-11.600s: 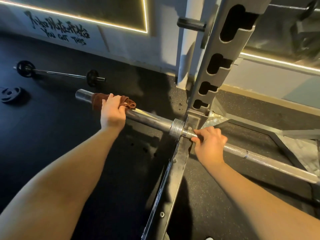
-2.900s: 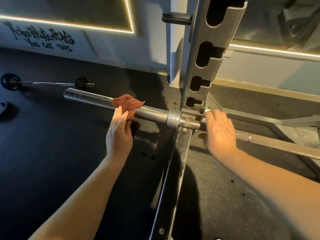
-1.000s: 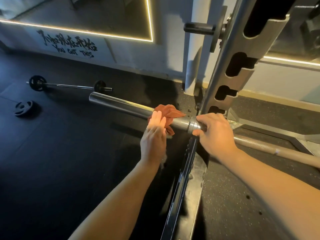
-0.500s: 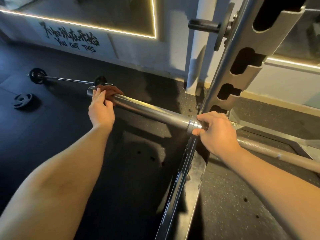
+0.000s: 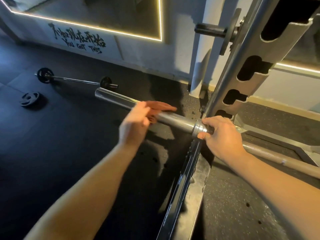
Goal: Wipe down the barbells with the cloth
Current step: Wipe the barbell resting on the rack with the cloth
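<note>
My left hand (image 5: 136,123) lay on the rust-brown cloth (image 5: 161,108), which sat midway along the thick sleeve of the long steel barbell (image 5: 117,99). Blur hid whether my fingers curled. My right hand (image 5: 223,135) gripped the bar just inside its collar, beside the grey notched rack upright (image 5: 251,66). A thinner plate-loaded barbell (image 5: 76,79) lay on the black floor beyond.

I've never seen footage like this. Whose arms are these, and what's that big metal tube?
One camera, worn on a person's head, looks down at their own bare arms in a gym. The tube is the sleeve of a barbell resting low in a steel rack. The right hand grips the bar at its collar; the blurred left hand holds a brown cloth against the sleeve. On the black floor lie a smaller barbell and a loose weight plate.
</note>
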{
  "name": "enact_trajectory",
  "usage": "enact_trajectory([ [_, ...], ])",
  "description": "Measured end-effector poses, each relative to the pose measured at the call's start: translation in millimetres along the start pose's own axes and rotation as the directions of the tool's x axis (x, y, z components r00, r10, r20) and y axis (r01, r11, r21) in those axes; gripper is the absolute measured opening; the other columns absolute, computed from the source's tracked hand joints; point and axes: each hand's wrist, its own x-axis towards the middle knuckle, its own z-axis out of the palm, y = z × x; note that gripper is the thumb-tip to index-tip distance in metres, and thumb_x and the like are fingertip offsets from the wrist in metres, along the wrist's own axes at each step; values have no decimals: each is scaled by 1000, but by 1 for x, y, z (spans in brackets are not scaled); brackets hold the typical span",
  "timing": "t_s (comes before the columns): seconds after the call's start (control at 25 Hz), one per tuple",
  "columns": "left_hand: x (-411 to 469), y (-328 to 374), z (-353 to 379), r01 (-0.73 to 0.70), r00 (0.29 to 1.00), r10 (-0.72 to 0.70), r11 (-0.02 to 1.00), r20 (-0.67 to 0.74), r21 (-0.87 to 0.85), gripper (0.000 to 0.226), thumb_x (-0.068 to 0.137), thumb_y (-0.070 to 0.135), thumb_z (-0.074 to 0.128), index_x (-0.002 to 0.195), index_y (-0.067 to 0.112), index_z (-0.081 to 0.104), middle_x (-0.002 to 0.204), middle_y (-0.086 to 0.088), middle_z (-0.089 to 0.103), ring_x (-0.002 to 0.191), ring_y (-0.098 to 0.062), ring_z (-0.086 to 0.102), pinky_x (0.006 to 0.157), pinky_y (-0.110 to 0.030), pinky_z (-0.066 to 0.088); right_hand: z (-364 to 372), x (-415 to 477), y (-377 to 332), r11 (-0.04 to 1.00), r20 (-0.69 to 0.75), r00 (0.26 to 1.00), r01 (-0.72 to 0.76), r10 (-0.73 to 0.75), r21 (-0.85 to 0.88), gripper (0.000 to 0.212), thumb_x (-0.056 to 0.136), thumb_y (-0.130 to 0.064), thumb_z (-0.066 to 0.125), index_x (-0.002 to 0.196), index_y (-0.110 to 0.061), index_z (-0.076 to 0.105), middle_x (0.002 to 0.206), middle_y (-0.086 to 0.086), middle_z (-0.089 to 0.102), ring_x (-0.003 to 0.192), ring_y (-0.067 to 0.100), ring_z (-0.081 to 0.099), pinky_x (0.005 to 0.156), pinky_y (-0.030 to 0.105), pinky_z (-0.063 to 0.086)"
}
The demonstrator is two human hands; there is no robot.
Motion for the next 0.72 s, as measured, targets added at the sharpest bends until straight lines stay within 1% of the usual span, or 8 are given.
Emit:
enact_trajectory([
  [0.08,28,-51,-30,180,983,-180,984,-39,6,43,98,10,55,140,15,62,154,-2,50,142,-20,48,119,-28,32,0,0,-2,1000,4,1000,-9,9,0,49,88,-28,80,134,-25,65,126,-6,63,124,19,50,100,46,50],
  [0.16,56,-82,-56,292,956,-291,952,-31,86,41,100,14,53,140,18,61,153,-2,52,137,-26,53,116,-35,37,1,-1,-5,1000,1,1000,12,-13,12,49,88,-28,79,135,-26,64,127,-7,62,125,18,50,101,48,50],
  [0.28,74,-74,-65,342,938,-345,927,-2,156,37,103,16,50,138,17,62,139,-10,62,121,-32,62,108,-44,48,3,-1,-2,1000,-19,1000,13,-12,18,48,89,-29,78,135,-27,64,129,-8,62,126,17,50,101,50,49],
  [0.36,58,-50,-64,312,948,-317,943,33,116,35,103,19,53,137,18,63,121,-9,70,102,-27,67,96,-38,53,4,-6,0,999,-2,999,35,-35,24,51,90,-31,77,138,-26,62,135,-7,61,129,18,49,104,49,48],
  [0.4,44,-32,-62,274,959,-278,959,57,66,35,102,18,53,136,20,62,119,-5,71,102,-24,68,93,-33,51,3,-9,0,998,8,999,50,-50,47,55,90,-32,76,142,-25,59,141,-6,59,132,18,47,109,48,45],
  [0.52,-5,36,-37,84,994,-70,979,79,-185,45,101,6,51,141,22,61,147,12,55,139,-9,50,116,-25,38,-9,-28,10,990,-12,997,76,-75,115,70,89,-34,77,151,-22,48,153,-6,49,145,17,38,119,36,26],
  [0.6,-28,73,-16,-14,998,30,971,62,-240,47,101,1,47,142,19,60,153,12,50,144,-3,42,120,-23,34,-20,-48,31,995,-65,995,82,-79,48,70,89,-26,78,151,-20,48,153,-2,50,145,20,39,121,41,28],
  [0.72,-45,95,11,19,995,4,973,96,-231,42,104,9,46,144,16,57,151,3,54,138,-8,51,113,-31,46,-29,-68,74,992,-96,994,39,-51,-120,69,82,-19,84,144,-14,55,142,5,58,134,25,48,112,47,42],
])
